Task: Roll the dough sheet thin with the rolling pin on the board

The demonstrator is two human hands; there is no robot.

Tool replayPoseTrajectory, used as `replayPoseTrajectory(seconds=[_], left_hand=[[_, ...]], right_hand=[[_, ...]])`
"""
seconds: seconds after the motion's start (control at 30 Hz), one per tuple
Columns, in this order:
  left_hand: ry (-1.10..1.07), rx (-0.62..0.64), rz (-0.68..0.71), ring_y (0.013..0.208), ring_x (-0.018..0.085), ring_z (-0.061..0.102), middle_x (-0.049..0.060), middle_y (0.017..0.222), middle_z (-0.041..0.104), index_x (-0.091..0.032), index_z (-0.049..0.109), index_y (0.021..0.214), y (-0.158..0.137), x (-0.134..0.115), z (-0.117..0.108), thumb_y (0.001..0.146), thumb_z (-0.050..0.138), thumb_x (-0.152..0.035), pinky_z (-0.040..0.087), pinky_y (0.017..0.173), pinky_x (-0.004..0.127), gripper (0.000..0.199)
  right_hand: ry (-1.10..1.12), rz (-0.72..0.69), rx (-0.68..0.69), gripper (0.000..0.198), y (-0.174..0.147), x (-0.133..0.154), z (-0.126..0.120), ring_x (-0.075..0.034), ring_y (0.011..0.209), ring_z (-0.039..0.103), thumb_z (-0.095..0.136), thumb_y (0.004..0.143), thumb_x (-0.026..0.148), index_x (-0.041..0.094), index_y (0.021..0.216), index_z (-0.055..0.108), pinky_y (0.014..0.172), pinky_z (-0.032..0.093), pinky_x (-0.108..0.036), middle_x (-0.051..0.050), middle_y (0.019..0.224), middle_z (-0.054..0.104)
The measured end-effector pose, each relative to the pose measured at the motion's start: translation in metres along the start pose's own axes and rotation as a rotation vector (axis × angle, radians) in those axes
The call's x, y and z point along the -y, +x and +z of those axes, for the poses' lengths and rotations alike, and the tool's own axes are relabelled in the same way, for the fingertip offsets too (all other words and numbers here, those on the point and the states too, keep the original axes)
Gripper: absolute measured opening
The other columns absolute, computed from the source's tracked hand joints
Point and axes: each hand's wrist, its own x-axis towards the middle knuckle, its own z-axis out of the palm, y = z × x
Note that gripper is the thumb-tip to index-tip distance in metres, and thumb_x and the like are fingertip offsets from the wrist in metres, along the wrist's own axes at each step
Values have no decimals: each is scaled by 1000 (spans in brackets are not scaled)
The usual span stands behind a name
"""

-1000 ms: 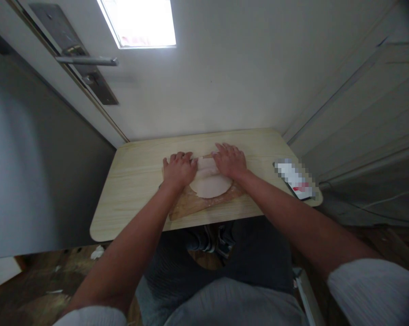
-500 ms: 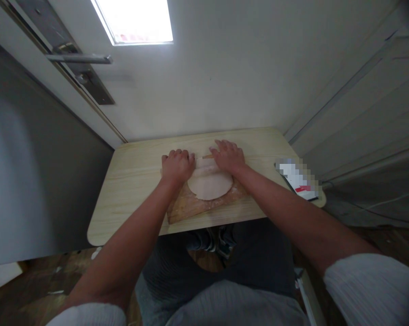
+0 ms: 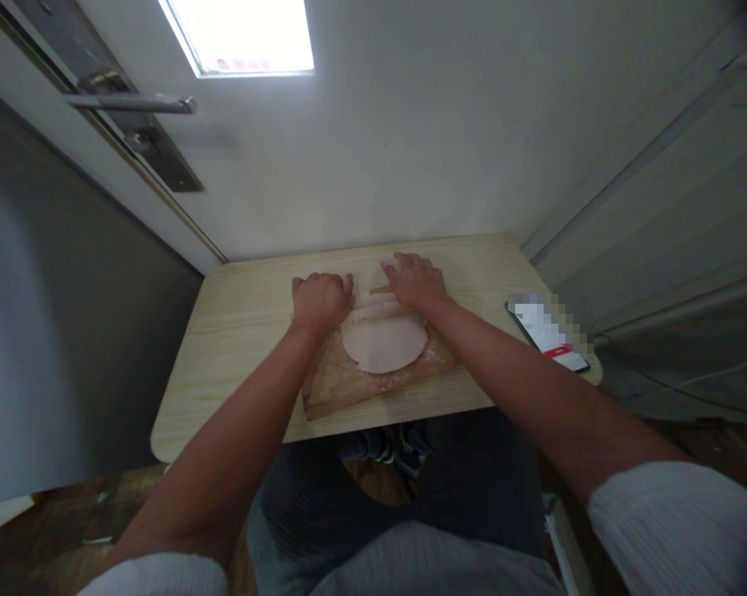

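A round sheet of pale dough (image 3: 385,343) lies on a floury wooden board (image 3: 332,385). Its far part rises in a pale roll that looks like a rolling pin (image 3: 376,309) covered with dough or flour, running crosswise between my hands. My left hand (image 3: 323,300) is closed over the roll's left end, fingers curled down. At the other end my right hand (image 3: 418,281) presses on it, its fingers bent and partly apart. Both palms hide what lies beneath them. A narrow brown strip of wood (image 3: 382,290) shows by my right fingertips.
The board rests on a light wooden table (image 3: 224,348) with rounded corners. A phone-like flat item (image 3: 556,339), partly blurred out, lies at the table's right end. Behind stands a white door (image 3: 373,165) with a metal handle (image 3: 131,103). My legs are under the near edge.
Both hands stay on the roll, with my left fingers curled further down. Slightly more of the dough sheet shows on the near side. The view has shifted a little.
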Motion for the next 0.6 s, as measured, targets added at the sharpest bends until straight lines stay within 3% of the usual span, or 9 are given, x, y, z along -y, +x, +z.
replayPoseTrajectory(seconds=[0.1, 0.4, 0.6], left_hand=[[-2, -23, -25, 97, 33, 65, 20, 98, 74, -14, 75, 94, 4, 0, 1, 101, 16, -48, 37, 90, 49, 69], [3, -82, -29, 96, 33, 65, 20, 96, 73, -12, 75, 95, 16, 3, -1, 102, 17, -46, 37, 89, 48, 68], [1, -79, -38, 98, 32, 64, 20, 100, 73, -12, 75, 96, 23, 5, 2, 102, 18, -47, 35, 91, 47, 67]], right_hand=[[56, 45, -96, 58, 3, 2, 1, -33, 125, 52, 33, 101, 55, 17, 139, 52, 101, 39, -49, -17, 138, 57], [55, -3, -266, 57, 13, 5, 2, -31, 112, 58, 30, 102, 54, 12, 127, 59, 94, 41, -44, -20, 120, 66], [71, -27, -310, 59, 18, 6, 2, -30, 109, 58, 26, 102, 56, 12, 122, 60, 93, 41, -42, -19, 113, 67]])
